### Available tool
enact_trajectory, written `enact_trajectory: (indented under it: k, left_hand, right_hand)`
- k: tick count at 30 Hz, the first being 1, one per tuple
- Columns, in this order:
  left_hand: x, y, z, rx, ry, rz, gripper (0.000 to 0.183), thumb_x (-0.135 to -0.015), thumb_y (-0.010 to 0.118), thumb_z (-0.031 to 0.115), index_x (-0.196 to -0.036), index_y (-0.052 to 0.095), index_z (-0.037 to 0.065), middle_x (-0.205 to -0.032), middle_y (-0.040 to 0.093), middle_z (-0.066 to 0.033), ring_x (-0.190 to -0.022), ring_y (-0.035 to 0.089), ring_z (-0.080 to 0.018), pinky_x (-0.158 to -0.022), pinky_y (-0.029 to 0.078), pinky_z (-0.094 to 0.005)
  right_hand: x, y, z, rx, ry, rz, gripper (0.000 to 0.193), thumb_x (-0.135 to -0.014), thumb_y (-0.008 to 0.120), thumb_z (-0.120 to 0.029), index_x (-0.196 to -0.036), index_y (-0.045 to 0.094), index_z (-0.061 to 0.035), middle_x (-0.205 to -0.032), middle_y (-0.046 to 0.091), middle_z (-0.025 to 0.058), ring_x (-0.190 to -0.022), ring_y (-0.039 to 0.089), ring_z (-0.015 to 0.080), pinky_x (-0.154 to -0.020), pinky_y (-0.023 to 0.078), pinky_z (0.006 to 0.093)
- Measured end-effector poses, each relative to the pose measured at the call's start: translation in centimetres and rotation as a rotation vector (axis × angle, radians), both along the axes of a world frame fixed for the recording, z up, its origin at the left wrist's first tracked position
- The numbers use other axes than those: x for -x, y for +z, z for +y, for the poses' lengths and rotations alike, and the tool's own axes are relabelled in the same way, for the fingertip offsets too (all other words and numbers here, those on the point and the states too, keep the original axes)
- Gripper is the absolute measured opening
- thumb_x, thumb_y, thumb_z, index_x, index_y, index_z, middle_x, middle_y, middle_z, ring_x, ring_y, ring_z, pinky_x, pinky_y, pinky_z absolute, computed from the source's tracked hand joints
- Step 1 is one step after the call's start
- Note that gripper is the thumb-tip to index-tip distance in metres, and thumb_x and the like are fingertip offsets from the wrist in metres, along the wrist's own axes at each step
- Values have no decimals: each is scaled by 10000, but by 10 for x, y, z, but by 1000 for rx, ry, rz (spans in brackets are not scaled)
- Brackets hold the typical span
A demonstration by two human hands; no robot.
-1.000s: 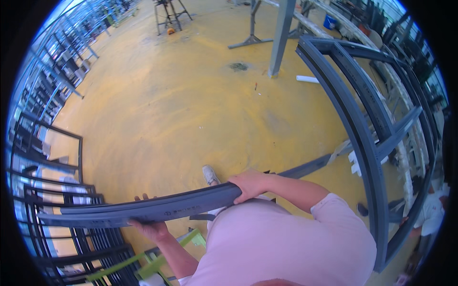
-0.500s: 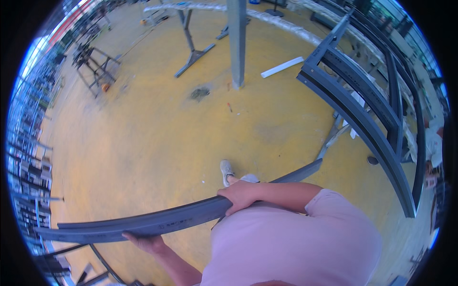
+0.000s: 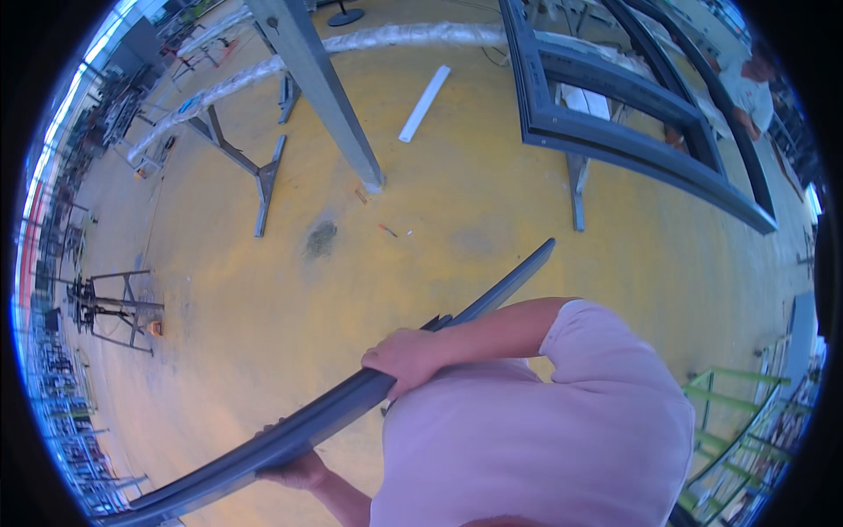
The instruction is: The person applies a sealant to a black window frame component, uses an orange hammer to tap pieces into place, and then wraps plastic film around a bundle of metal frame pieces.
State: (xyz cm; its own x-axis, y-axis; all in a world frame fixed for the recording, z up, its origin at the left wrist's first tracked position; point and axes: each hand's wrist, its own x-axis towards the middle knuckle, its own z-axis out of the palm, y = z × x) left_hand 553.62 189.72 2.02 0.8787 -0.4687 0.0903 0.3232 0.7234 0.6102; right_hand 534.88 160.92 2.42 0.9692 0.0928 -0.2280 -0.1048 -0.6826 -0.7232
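Note:
A long dark grey metal profile (image 3: 320,422) slants across in front of my body, from the lower left up to the right. It looks like a window-frame bar, grooved along its length. My right hand (image 3: 404,358) is wrapped over its top near the middle. Lower down to the left, my left hand (image 3: 294,470) grips it from below, with fingertips showing on the far side. My right forearm covers part of the bar, whose far end (image 3: 527,263) sticks out beyond it over the floor.
A dark assembled frame (image 3: 632,154) rests on stands at the upper right, with another person (image 3: 751,97) beside it. A steel post (image 3: 320,97) rises ahead. A white strip (image 3: 425,104) lies on the yellow floor. Green racks (image 3: 733,413) stand at the right, a metal stand (image 3: 123,307) at the left.
My view has turned rightward, and the assembled frame and post have shifted left in it. The profile now slants more steeply, its left end lower. Both hands still hold it.

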Motion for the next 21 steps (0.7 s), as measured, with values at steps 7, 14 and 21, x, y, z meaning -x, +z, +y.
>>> enact_trajectory:
  k: [7, 14, 21]
  left_hand:
    - [-150, -40, -109, 388, -686, 145, 681, -724, 827, 561, -1216, 559, 174, -1140, 605, -23, -1072, 569, -234, -968, 401, -469]
    - [-187, -39, -183, 501, -1024, 267, 714, -753, 812, 545, -1279, 544, 143, -1185, 600, -70, -1161, 577, -278, -986, 441, -505]
    - [-141, -9, -221, 515, -1233, 365, 871, -714, 845, 519, -1420, 452, 193, -1372, 534, -51, -1323, 464, -276, -1038, 409, -521]
  right_hand:
    - [-30, 16, 3, -454, -346, 297, 977, -607, 894, -321, -1427, 431, -57, -1381, 549, 215, -1303, 520, 346, -1089, 396, 398]
    - [-52, 20, 55, -820, -697, 307, 1270, -505, 947, -273, -1536, 265, 19, -1391, 527, 181, -1306, 499, 272, -1102, 367, 364]
    - [-8, 42, 134, -801, -1143, 80, 1206, -568, 922, -331, -1504, 293, 96, -1355, 542, 187, -1250, 533, 244, -1058, 398, 340]
